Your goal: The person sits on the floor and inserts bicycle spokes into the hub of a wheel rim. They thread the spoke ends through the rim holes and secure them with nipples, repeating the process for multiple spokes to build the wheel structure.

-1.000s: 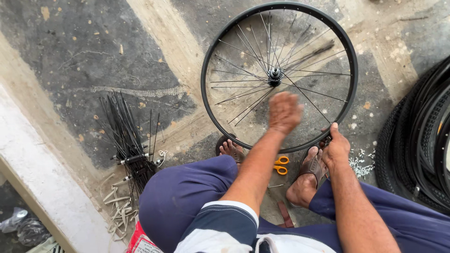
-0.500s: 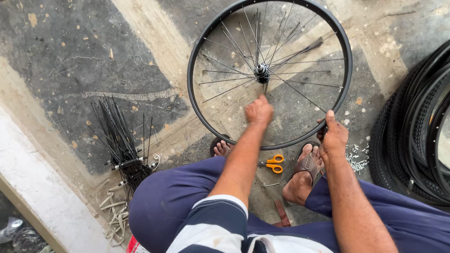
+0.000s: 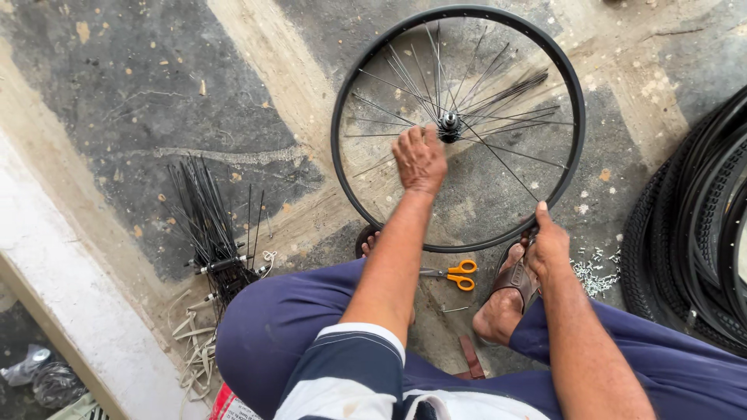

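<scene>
Concrete floor (image 3: 140,85), black half-spoked wheel (image 3: 459,128)

Floor (image 3: 140,93): rough concrete, dark grey patches crossed by worn tan bands, with fine cracks and scattered light flecks. A pale raised curb (image 3: 70,295) runs diagonally along the left edge; beyond it, at the lower left corner, lies darker ground holding what appears to be crumpled plastic (image 3: 35,373), too blurred to identify. At the right edge, a stack of black tyres (image 3: 700,225) rests on the floor. Lighting: even, diffuse daylight; shadows are soft. No walls, windows or furniture fall within the view.
</scene>
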The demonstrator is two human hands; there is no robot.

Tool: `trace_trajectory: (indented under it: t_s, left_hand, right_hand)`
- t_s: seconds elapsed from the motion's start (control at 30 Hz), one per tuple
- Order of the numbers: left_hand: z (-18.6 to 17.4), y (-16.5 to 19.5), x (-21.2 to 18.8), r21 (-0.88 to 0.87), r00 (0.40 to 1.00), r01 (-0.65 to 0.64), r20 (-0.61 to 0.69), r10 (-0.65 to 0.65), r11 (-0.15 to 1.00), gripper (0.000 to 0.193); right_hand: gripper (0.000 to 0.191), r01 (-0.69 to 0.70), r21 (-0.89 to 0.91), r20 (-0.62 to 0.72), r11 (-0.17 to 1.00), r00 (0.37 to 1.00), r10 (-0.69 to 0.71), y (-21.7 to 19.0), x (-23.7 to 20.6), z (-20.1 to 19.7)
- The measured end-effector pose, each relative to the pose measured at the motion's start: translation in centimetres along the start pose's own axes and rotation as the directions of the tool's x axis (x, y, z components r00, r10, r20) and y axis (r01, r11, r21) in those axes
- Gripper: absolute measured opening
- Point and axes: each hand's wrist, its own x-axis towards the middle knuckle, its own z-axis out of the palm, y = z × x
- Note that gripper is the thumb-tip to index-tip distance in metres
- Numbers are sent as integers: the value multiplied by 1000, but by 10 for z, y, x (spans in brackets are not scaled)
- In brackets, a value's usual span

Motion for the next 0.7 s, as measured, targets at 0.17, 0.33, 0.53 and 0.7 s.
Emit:
trace_trajectory:
  t_s: [0.17, 0.33, 0.53, 0.7]
  left_hand:
    - [-19, -13, -5, -110, 861, 121, 506, -49, 987, 12]
    - [-57, 19, -36, -36, 647, 615, 595, -477, 788, 17]
    - [-57, 54, -66, -231, 332, 938, 816, -472, 260, 24]
    - [-41, 67, -69, -269, 539, 789, 734, -414, 552, 28]
  right_hand:
    - [58, -77, -66, 74, 995, 994, 82, 6, -9, 12]
    - [56, -73, -67, 118, 995, 990, 81, 15, -18, 31]
    - [55, -52, -148, 155, 988, 985, 76, 20, -19, 31]
    - [40, -64, -83, 149, 995, 986, 76, 18, -15, 29]
